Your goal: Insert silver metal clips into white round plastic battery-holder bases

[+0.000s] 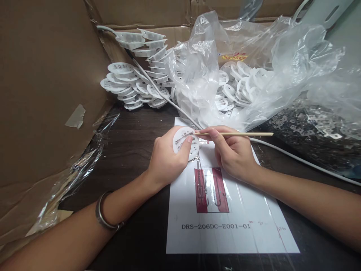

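Observation:
A round white plastic disc point(177, 140) with slots and small metal pieces in it is gripped by my left hand point(168, 156), the thumb lying across its face. My right hand point(235, 154) pinches a thin wooden stick point(248, 134), and the stick's left tip meets the disc near its upper right edge. Below the disc, a few small metal clips point(194, 159) show over the printed sheet point(214, 241). The sheet bears a red and white diagram and the text DRS-206DC-E001-01.
Stacks of white discs point(124, 81) stand at the back left. More discs lie in a clear plastic bag point(197, 64) behind my hands. Many flat metal pieces point(307, 118) are heaped at right. A white cable point(166, 98) crosses the dark table point(126, 143). Cardboard point(50, 75) walls the left.

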Available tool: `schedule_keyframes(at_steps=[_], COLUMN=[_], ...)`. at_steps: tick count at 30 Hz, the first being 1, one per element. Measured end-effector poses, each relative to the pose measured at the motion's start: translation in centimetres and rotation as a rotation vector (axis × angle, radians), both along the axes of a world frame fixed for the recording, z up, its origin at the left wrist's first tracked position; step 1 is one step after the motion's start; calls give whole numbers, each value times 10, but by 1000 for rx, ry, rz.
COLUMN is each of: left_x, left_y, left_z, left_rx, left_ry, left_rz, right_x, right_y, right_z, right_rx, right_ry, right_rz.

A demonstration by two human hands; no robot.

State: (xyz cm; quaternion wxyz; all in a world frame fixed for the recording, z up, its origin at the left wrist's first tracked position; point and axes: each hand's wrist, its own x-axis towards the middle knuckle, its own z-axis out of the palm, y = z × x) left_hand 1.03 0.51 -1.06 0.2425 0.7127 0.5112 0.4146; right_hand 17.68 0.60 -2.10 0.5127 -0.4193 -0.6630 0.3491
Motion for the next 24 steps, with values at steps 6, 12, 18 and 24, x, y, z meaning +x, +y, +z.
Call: schedule_keyframes(at_steps=[6,12,18,24], left_x=[0,1,0,-4], left_y=[-1,-2,-4,-2], left_z=[1,2,4,2], left_rx=[19,34,65,50], left_ry=[38,62,87,51], left_rz=[5,15,-16,-3], right_x=[-1,-3,-3,5], right_y=[1,-2,0,-22], right_z=[-5,-5,-8,14], right_rx=[8,85,113,190], right_ry=[-34,-33,-54,117], right_rz=[-25,-66,-78,-8])
